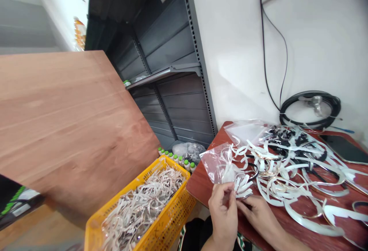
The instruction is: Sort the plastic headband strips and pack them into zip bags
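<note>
Table top [201,184]: glossy red-brown laminate is catching the light | strips [304,220]: smooth shiny white film is clinging to thin gold-coloured metal | bag [214,163]: clear plastic is creasing | crate [129,193]: yellow plastic is showing a dull sheen | board [66,120]: smooth wood is showing its grain

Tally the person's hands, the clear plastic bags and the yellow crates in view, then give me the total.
Left hand and right hand: 2
Clear plastic bags: 2
Yellow plastic crate: 1
Total: 5
</note>
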`<act>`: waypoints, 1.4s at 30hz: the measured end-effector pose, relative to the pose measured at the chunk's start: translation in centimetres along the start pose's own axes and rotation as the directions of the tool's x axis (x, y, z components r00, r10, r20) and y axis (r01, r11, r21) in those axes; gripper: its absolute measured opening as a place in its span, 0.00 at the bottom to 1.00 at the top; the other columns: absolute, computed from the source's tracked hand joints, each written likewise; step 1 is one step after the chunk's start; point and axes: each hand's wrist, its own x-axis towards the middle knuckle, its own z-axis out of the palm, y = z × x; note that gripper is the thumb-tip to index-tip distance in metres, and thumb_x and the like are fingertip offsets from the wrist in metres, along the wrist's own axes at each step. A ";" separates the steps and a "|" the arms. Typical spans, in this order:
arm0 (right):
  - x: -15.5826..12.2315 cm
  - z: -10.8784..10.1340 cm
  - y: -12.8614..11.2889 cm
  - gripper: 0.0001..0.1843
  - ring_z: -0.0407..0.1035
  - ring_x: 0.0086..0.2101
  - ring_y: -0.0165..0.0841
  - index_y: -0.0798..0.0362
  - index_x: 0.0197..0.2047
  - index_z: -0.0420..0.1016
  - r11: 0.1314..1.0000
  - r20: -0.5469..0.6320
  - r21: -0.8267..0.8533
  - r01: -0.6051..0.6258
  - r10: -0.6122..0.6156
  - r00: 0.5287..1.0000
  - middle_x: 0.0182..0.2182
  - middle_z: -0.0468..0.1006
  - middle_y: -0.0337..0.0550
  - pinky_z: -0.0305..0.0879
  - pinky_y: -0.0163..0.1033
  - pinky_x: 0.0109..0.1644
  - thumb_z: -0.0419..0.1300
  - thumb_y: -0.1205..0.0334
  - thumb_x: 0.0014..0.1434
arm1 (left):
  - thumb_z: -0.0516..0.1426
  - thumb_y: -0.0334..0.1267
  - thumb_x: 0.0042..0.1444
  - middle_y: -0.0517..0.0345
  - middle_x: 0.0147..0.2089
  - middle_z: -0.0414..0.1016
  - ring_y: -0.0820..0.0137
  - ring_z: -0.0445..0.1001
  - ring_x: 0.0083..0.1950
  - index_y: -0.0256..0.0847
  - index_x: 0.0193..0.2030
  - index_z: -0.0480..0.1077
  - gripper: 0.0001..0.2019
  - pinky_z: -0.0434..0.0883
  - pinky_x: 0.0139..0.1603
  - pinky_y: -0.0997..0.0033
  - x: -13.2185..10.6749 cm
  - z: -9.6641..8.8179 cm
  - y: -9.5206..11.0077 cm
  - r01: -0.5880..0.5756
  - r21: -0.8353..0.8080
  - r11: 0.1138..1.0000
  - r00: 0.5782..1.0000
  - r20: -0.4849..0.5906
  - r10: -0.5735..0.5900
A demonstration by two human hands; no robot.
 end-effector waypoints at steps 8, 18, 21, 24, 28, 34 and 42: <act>0.0 -0.6 -0.9 0.15 0.71 0.34 0.40 0.50 0.31 0.77 0.997 0.035 -0.074 0.023 -0.021 0.999 0.34 0.78 0.45 0.62 0.38 0.39 0.53 0.54 0.60 | 0.54 0.33 0.55 0.53 0.36 0.74 0.66 0.72 0.39 0.44 0.39 0.74 0.09 0.68 0.43 0.70 0.5 -0.3 0.3 -0.061 0.113 0.992 0.998 0.019 0.059; 0.4 -1.1 -0.2 0.13 0.71 0.30 0.38 0.52 0.27 0.75 0.996 0.039 -0.076 -0.056 0.059 0.997 0.26 0.78 0.40 0.60 0.36 0.34 0.55 0.58 0.58 | 0.54 0.34 0.54 0.53 0.39 0.72 0.66 0.72 0.40 0.43 0.39 0.73 0.08 0.68 0.42 0.69 0.4 0.0 -0.6 0.034 0.237 0.971 0.996 0.069 -0.052; 0.6 -1.2 -0.7 0.11 0.70 0.30 0.37 0.53 0.29 0.74 0.998 0.047 0.012 -0.062 0.061 0.997 0.26 0.76 0.39 0.61 0.35 0.34 0.55 0.57 0.57 | 0.51 0.34 0.58 0.53 0.40 0.71 0.66 0.71 0.42 0.44 0.41 0.72 0.10 0.67 0.44 0.68 0.3 -0.1 -0.3 -0.010 0.316 0.949 0.993 0.113 -0.027; 0.7 -1.1 -0.6 0.13 0.68 0.30 0.36 0.55 0.30 0.72 0.988 0.066 0.135 -0.076 0.068 0.995 0.26 0.75 0.39 0.62 0.34 0.33 0.55 0.54 0.57 | 0.47 0.33 0.60 0.53 0.41 0.70 0.65 0.70 0.43 0.45 0.46 0.70 0.13 0.67 0.46 0.65 0.1 0.0 0.2 -0.103 0.408 0.907 0.988 0.147 0.046; 0.6 -0.6 0.2 0.18 0.68 0.30 0.36 0.55 0.27 0.72 0.989 0.054 0.134 -0.066 0.060 0.997 0.25 0.75 0.41 0.62 0.35 0.34 0.53 0.51 0.59 | 0.46 0.32 0.61 0.51 0.40 0.69 0.65 0.69 0.43 0.45 0.52 0.69 0.16 0.67 0.45 0.63 -0.5 0.2 0.3 -0.256 0.457 0.851 0.963 0.193 0.186; -0.1 -0.5 0.3 0.19 0.68 0.26 0.35 0.55 0.21 0.69 0.993 0.053 -0.119 0.005 0.001 0.999 0.23 0.74 0.43 0.58 0.35 0.31 0.50 0.58 0.61 | 0.47 0.32 0.61 0.51 0.37 0.70 0.67 0.70 0.39 0.42 0.52 0.69 0.16 0.68 0.41 0.68 -1.2 0.6 1.4 -0.308 0.274 0.911 0.942 0.224 0.251; 0.3 -1.9 -1.0 0.09 0.67 0.36 0.36 0.53 0.32 0.73 0.987 -0.043 -0.156 -0.033 0.027 0.999 0.34 0.73 0.44 0.61 0.37 0.40 0.58 0.56 0.56 | 0.52 0.41 0.58 0.53 0.38 0.72 0.67 0.71 0.41 0.39 0.40 0.73 0.11 0.67 0.44 0.69 1.3 -0.1 2.1 0.141 -0.088 0.986 0.988 0.082 -0.134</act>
